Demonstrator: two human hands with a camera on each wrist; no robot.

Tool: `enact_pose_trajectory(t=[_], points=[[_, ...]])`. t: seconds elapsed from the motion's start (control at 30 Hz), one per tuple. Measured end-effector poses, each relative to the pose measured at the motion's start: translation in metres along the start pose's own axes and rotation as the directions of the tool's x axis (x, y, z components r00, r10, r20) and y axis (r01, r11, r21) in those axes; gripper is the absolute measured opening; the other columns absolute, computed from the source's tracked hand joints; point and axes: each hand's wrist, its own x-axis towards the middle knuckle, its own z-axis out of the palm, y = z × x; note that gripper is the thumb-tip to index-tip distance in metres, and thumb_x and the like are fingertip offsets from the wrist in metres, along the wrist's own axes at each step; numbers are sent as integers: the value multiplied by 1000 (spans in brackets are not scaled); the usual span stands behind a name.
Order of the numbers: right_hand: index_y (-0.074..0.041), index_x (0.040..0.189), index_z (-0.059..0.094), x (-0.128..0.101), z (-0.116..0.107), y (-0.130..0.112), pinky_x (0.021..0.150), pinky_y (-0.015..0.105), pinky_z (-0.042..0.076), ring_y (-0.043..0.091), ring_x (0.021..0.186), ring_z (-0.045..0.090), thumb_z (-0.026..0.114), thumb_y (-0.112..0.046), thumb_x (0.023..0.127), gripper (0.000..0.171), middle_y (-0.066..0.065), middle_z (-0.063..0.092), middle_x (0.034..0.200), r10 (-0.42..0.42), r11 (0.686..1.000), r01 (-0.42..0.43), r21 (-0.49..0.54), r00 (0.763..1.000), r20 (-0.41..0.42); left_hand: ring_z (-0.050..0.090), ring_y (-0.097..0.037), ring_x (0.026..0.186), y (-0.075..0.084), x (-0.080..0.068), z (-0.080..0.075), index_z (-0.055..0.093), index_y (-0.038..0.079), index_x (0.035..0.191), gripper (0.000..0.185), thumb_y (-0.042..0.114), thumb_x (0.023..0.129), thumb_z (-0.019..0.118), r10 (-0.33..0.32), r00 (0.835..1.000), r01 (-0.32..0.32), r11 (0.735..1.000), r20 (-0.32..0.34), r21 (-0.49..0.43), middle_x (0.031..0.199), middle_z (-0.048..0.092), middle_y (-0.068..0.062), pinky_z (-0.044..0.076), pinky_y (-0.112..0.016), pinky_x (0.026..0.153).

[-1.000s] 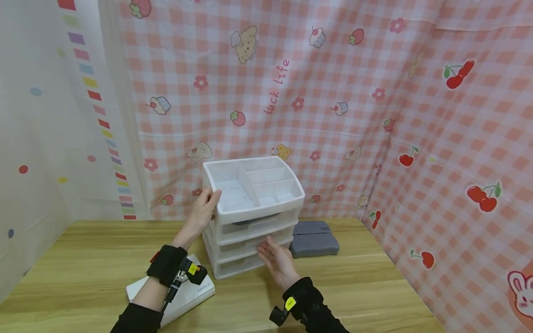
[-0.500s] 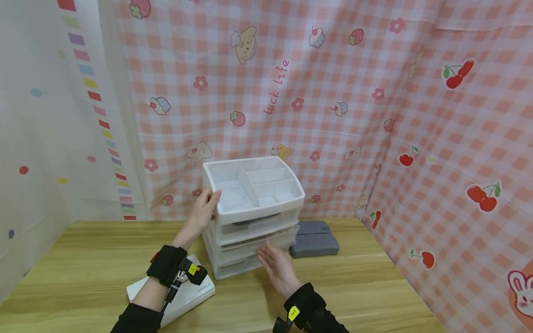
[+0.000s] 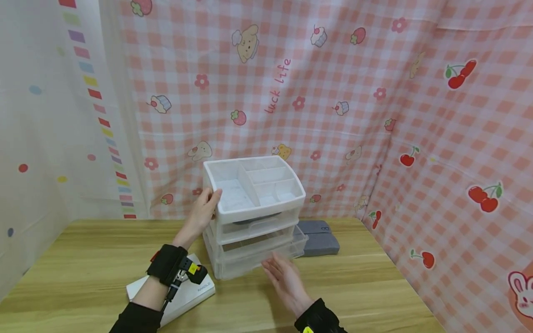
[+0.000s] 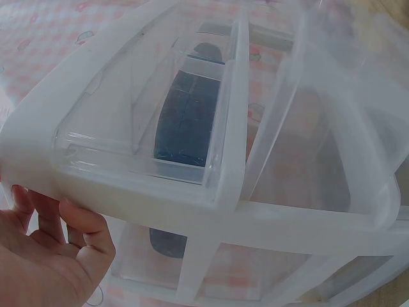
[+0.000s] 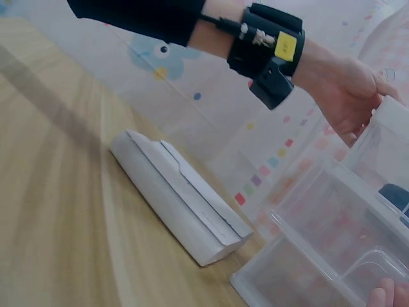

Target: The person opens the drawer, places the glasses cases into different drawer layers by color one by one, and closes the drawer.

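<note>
A white plastic drawer organizer (image 3: 260, 213) stands on the table, with a divided open tray on top. My left hand (image 3: 202, 213) grips its upper left edge, thumb at the tray's rim; the left wrist view shows these fingers (image 4: 89, 224) curled at the frame. The clear middle drawer (image 3: 250, 261) sticks out at the front, and no contents show in it. My right hand (image 3: 285, 282) has its fingers hooked at this drawer's front edge; in the right wrist view only fingertips (image 5: 383, 295) show beside the curved handle. Behind the top drawer's clear front lies something dark blue (image 4: 188, 121).
A grey case (image 3: 318, 243) with a small glasses mark lies right of the organizer, partly behind the pulled drawer. Under my left forearm is a white flap-front case (image 5: 182, 198). A pink checked cloth (image 3: 258, 92) hangs close behind.
The middle drawer has slid out toward me, from closed to well out. My right hand has moved back and slightly right with it. My left hand has stayed on the organizer's edge.
</note>
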Motion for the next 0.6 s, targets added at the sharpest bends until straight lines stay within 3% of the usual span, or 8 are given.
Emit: enact_pose_trajectory(t=[0.27,0.43,0.6], points=[[-12,100,53,-20,-10,-1,93,23,47,8,95,59,49,-17,98,6,-3,58,96,27,999,-28,18,999,30,37,-14,66,-1,1,0,34,5,95,36,40,104,31,12,1000,-12,1000,7,5,79,34,-4,34,-25,61],[-13,91,58,-29,-15,-1,92,23,47,8,94,59,46,-12,97,14,-3,58,95,40,999,-41,19,999,36,37,-14,65,0,2,0,34,6,94,34,38,104,32,-1,1000,1,1000,5,-1,78,34,-3,34,-25,59],[-10,93,54,-36,-19,-1,93,22,46,8,95,58,41,-7,95,13,-2,56,96,43,999,-43,2,998,52,37,-14,66,0,1,-1,34,6,95,32,36,104,32,-9,1000,9,1000,13,-3,78,34,-2,34,-26,59]])
